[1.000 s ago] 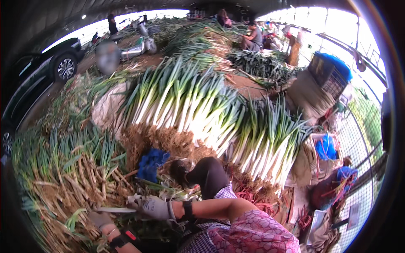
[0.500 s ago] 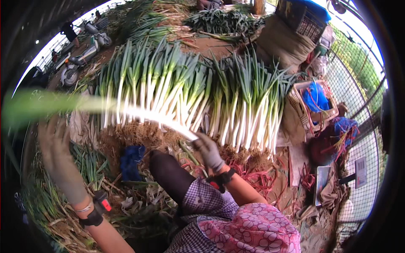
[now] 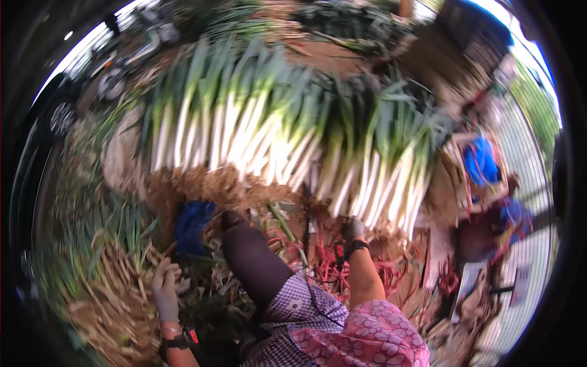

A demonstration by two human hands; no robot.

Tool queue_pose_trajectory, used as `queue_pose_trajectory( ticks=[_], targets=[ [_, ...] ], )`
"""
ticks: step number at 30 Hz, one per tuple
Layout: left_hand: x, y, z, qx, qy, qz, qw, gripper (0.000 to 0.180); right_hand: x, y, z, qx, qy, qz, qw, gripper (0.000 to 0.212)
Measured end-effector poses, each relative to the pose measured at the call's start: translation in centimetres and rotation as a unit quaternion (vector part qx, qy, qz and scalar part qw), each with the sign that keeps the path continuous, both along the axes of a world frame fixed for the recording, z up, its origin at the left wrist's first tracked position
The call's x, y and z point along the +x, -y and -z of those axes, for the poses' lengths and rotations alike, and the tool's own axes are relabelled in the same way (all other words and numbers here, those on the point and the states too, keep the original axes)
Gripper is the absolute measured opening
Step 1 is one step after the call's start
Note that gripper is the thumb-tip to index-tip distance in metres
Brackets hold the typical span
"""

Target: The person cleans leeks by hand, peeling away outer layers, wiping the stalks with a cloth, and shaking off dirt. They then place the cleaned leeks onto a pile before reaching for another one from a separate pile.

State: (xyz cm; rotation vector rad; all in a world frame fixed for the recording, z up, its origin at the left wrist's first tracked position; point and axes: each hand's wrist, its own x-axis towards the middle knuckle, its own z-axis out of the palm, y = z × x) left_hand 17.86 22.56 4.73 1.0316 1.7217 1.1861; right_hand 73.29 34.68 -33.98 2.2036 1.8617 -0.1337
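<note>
Two wide rows of leeks lie in front of me, a left row [image 3: 211, 125] and a right row [image 3: 385, 177]. Their green tops point away and their rooty ends face me. My right hand [image 3: 354, 229], in a grey glove, is at the root ends of the right row; blur and the roots hide its fingers, so a grip cannot be made out. Lower left, my gloved left hand [image 3: 165, 287] hovers beside a heap of loose leeks [image 3: 107, 287], fingers stretched out and holding nothing visible.
A blue cloth-like bundle [image 3: 194, 227] lies left of my leg. Red string [image 3: 330, 263] is tangled on the ground. At the right stand a crate with blue plastic [image 3: 480, 162] and a scale [image 3: 468, 287]. More leeks [image 3: 238, 30] lie farther back.
A single leek stretched across the view between both hands is no longer held up there. My left hand has dropped to the loose heap; my right hand has moved right to the right row's roots.
</note>
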Motion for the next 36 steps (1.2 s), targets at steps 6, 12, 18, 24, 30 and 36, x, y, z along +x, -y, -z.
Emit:
queue_pose_trajectory(
  ticks=[6,12,18,24,30,36],
  targets=[
    [-6.2,7.9,4.5,0.034,-0.024,-0.096,0.995,0.03,-1.6,-4.2,-1.7,0.062,-0.152,-0.05,0.985,0.032],
    [-11.6,13.2,6.1,-0.008,-0.013,-0.101,0.995,0.032,-10.2,-14.7,-12.5,0.146,-0.431,-0.102,0.885,0.022],
    [-17.3,18.0,6.8,-0.001,-0.026,-0.25,0.968,0.03,-49.4,-9.3,-37.7,-0.108,-0.654,-0.324,0.675,0.023],
    [-18.7,19.4,2.9,0.159,-0.125,-0.327,0.923,0.027,-77.0,4.8,-34.2,-0.231,-0.545,-0.53,0.607,0.032],
    [-17.1,24.6,2.2,0.172,-0.068,-0.362,0.914,0.031,-95.5,21.1,-27.2,-0.38,-0.649,-0.464,0.468,0.039],
    [-16.9,27.2,-0.7,0.136,0.085,-0.382,0.91,0.032,-104.1,26.1,-27.8,-0.228,-0.655,-0.46,0.555,0.054]
  ],
)
